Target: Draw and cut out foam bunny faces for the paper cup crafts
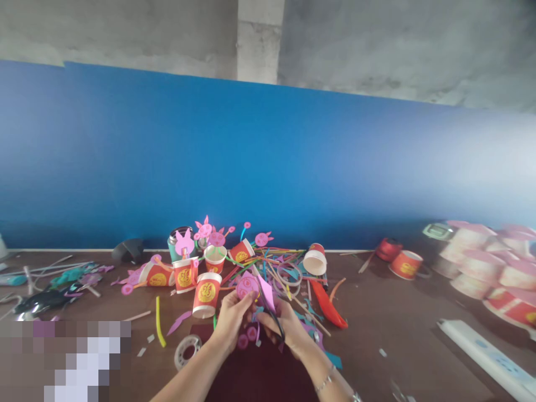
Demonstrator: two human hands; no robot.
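My left hand (230, 318) pinches a pink paper cutout (246, 283) with a round face drawn on it. My right hand (291, 328) is closed round dark-handled scissors (277, 324), whose blades lie against the pink paper (268, 295). Both hands are close together above the near side of the table. Just below the left fingers are small pink paper circles (251, 334). A red paper cup (206, 296) with a yellow emblem stands left of the hands. Some fingertips are hidden behind the paper.
Behind the hands lies a pile of coloured strips (288, 268), among cups with pink animal cutouts (184, 243). A tape roll (187, 353) rests at the left. A power strip (488, 354) and stacked paper tubs (477, 268) are at the right. A blue partition (268, 162) borders the table.
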